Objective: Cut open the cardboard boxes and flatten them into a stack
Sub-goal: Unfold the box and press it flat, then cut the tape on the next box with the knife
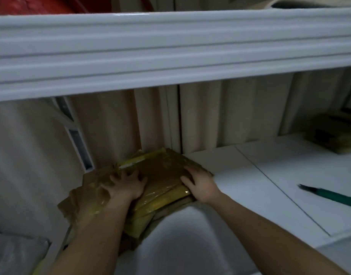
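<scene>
Left hand (125, 187) lies flat on the flattened cardboard stack (151, 175), fingers (119, 176) spread & straight, pressing down. The stack sits on the white bench (250, 175) at its back-left corner, against the beige curtain (220, 116), tape shiny on top. Right hand (198, 184) holds the stack's right edge, fingers bent over it. Further right, a green-handled cutter (329, 194) lies on the bench, well apart. More cardboard (333, 135) at far right.
</scene>
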